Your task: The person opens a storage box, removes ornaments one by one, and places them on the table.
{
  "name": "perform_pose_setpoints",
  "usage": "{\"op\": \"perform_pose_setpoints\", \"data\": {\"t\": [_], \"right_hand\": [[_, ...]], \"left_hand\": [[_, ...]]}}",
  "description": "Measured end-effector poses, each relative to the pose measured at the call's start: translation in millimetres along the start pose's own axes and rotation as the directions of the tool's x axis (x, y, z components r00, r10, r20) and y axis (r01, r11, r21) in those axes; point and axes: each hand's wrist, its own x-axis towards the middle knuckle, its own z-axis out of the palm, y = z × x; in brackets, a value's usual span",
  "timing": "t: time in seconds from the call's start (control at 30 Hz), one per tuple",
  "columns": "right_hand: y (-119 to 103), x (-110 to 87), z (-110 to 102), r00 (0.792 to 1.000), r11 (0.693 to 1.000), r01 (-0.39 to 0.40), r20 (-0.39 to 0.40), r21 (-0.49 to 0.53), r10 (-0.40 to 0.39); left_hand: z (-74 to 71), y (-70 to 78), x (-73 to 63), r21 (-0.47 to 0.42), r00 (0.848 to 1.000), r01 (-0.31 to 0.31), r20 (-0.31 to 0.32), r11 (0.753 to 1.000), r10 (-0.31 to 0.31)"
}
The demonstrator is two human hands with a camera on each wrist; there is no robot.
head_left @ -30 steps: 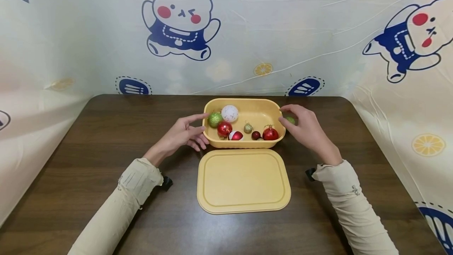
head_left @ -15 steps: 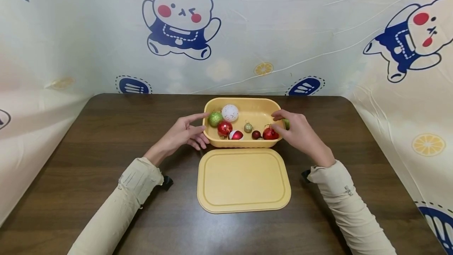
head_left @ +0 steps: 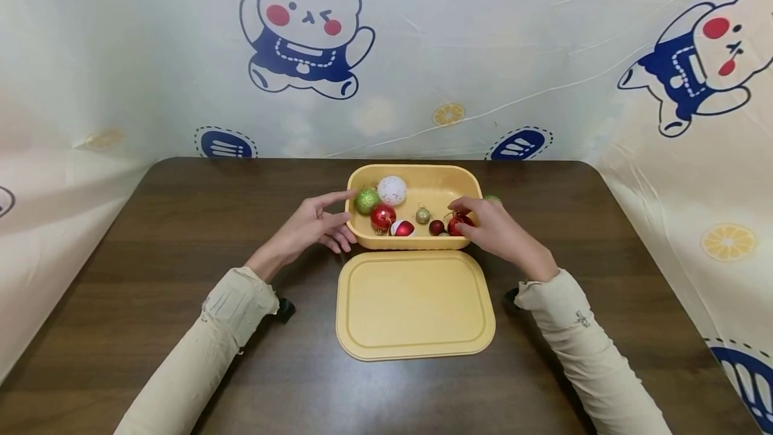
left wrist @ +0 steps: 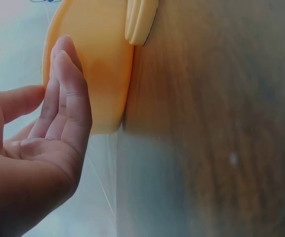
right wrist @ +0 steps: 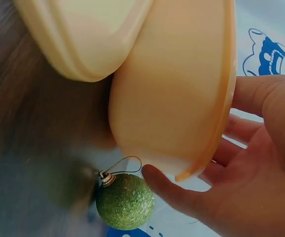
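A yellow plastic box (head_left: 443,183) holds several Christmas baubles. My left hand (head_left: 304,227) touches its left end; in the left wrist view the thumb meets the rim and the other fingers lie straight along the outer wall. My right hand (head_left: 498,230) reaches over the right rim, thumb and fingertips around a shiny red bauble (head_left: 457,225). In the right wrist view the rim hides those fingertips, so I cannot tell whether they grip it. Outside the box, a green glitter bauble (right wrist: 125,202) with a string loop lies just below my right hand's little finger.
The yellow lid (head_left: 417,304) lies flat on the dark wooden table (head_left: 181,354), in front of the box. Inside the box are a white speckled bauble (head_left: 392,190), a green one (head_left: 366,201) and several smaller red and gold ones. A printed cloth (head_left: 410,52) hangs behind.
My right hand has moved left from the box's right rim to over the red bauble inside, its fingers now around it. The left hand stays at the left end.
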Motion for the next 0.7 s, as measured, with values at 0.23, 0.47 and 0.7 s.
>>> {"op": "perform_pose_setpoints", "data": {"t": [0.23,0.47,0.7], "right_hand": [[-2.5,2.7,3.2,0.999,1.0,-0.025,0.028,0.006,0.025],[-3.5,4.1,5.3,0.997,0.998,-0.055,0.048,-0.027,0.057],[-2.3,4.1,5.9,0.999,0.999,-0.028,0.04,-0.038,0.029]], "left_hand": [[2.0,2.7,-1.4,-0.002,1.0,0.006,-0.005,1.0,-0.006],[2.5,2.6,-2.5,-0.004,1.0,0.002,-0.008,1.0,-0.002],[1.8,2.0,-2.9,-0.01,1.0,-0.002,-0.002,1.0,0.002]]}}
